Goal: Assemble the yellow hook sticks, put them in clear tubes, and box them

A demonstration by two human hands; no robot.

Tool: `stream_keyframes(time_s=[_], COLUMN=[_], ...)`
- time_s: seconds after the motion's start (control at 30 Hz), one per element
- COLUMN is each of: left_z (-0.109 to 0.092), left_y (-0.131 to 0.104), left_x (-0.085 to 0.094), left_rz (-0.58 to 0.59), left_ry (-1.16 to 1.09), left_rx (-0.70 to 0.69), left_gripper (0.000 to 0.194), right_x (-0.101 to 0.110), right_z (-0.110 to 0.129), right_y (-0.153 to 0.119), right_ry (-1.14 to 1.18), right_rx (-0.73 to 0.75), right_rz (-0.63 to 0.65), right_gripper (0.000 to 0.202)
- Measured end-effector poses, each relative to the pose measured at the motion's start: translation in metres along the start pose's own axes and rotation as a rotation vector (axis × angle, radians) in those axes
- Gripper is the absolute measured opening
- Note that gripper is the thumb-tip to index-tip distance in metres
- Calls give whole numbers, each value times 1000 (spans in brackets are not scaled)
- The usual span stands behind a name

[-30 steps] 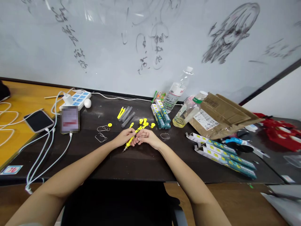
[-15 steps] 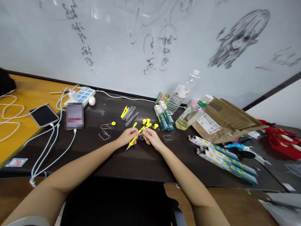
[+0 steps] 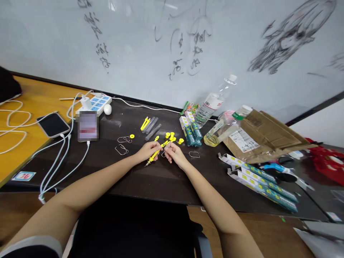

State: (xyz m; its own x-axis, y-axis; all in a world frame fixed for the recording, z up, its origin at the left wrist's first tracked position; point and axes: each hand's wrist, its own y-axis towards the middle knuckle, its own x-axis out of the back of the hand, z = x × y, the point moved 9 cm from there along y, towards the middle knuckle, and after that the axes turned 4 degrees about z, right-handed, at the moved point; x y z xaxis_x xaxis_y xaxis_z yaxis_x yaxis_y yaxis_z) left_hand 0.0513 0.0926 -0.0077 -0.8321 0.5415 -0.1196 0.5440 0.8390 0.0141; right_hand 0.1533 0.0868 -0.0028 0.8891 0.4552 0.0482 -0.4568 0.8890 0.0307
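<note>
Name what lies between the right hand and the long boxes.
In the head view, one bent wire lies on the dark tabletop between the right hand and the long boxes.

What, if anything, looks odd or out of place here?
The cabled device by the power strip looks odd: its picture is blurred into coarse blocks. I see no spill near the yellow stick.

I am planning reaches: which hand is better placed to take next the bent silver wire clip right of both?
Probably the right hand: it is nearer the bent wire clip, though it seems occupied. The left hand, farther, holds a slim yellow pen-shaped tool.
</note>
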Motion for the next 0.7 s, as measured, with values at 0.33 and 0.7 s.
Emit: stream_keyframes(time_s=[0.33,0.7], left_z=[-8,-12], left_y=[-7,-7], left_x=[-13,-11], left_rz=[120,128], left_ry=[170,414], left_rx=[-19,-11], left_gripper=[33,35], right_x=[-3,-4], right_z=[2,14], right_y=[1,-4], right_ry=[15,-103], right_rx=[42,108], right_rz=[11,2], right_gripper=[31,30])
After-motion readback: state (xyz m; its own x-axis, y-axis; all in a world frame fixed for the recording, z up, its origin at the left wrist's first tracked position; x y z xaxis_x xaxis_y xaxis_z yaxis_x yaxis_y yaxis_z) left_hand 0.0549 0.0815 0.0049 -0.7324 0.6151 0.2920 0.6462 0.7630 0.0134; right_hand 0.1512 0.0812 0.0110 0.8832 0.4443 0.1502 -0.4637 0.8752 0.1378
